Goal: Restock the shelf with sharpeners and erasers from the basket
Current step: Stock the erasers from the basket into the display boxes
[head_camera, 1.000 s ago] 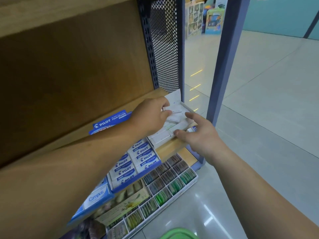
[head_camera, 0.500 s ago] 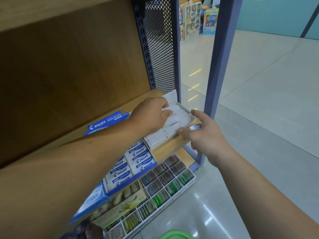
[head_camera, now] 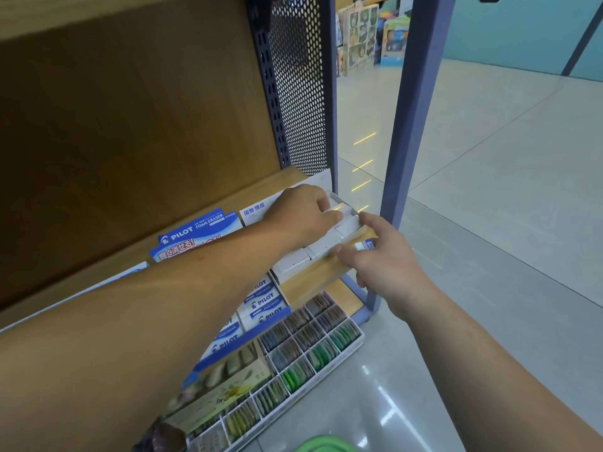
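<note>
A white display box [head_camera: 350,227] of white erasers [head_camera: 321,247] sits at the right end of the wooden shelf [head_camera: 313,278]. My left hand [head_camera: 301,213] reaches over the box from the left, its fingers curled down onto an eraser in the back row. My right hand [head_camera: 383,259] holds the box's front right corner, index finger along the side and thumb against the front. A small blue and white label [head_camera: 368,245] shows by that hand. The green basket [head_camera: 326,445] peeks in at the bottom edge.
Blue Pilot foam eraser boxes [head_camera: 262,305] fill the shelf to the left. A tray of coloured items [head_camera: 310,347] stands on the level below. A perforated metal panel [head_camera: 293,76] and a blue post [head_camera: 411,125] bound the shelf's right end, with tiled floor beyond.
Both hands stay at the white box. My left fingers have slid a little to the right along the erasers, and my right hand has closed in on the box's corner.
</note>
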A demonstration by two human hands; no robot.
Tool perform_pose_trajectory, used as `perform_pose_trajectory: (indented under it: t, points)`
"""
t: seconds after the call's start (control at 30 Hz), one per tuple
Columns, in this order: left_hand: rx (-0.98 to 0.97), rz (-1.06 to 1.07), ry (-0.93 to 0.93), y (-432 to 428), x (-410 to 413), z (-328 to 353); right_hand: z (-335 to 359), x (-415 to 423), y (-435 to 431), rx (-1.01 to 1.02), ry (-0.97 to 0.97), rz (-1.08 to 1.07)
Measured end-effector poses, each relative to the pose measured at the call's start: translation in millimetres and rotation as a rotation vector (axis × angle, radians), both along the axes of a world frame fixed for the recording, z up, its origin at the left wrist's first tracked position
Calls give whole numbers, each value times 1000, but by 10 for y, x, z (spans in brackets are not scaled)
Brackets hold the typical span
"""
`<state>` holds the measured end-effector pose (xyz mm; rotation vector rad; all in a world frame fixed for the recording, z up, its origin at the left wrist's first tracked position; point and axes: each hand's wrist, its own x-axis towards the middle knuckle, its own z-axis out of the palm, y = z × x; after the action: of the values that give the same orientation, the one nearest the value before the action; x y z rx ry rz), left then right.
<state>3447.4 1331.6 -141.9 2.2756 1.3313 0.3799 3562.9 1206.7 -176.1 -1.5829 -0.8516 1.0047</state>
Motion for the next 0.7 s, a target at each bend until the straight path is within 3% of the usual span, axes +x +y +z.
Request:
perform_pose_trajectory:
  t: [0.17,0.4,0.5,0.6,0.7]
  points:
    - [-63,20,-127,-1,11,5,-74,11,37,-9,-33,-16]
    - [-134,-29,-53,-41,-60,43,-22,18,-7,-35,-40,-14]
    - [-166,-4,-106,-88,-158,149,71,-7,-14,-11,-103,-11]
    - [-443,3,-285,-266,-395,346,274,-33,-45,-42,-112,110]
    - [-752,25,-588,-565,-760,547,480,-84,-98,-62,37,273]
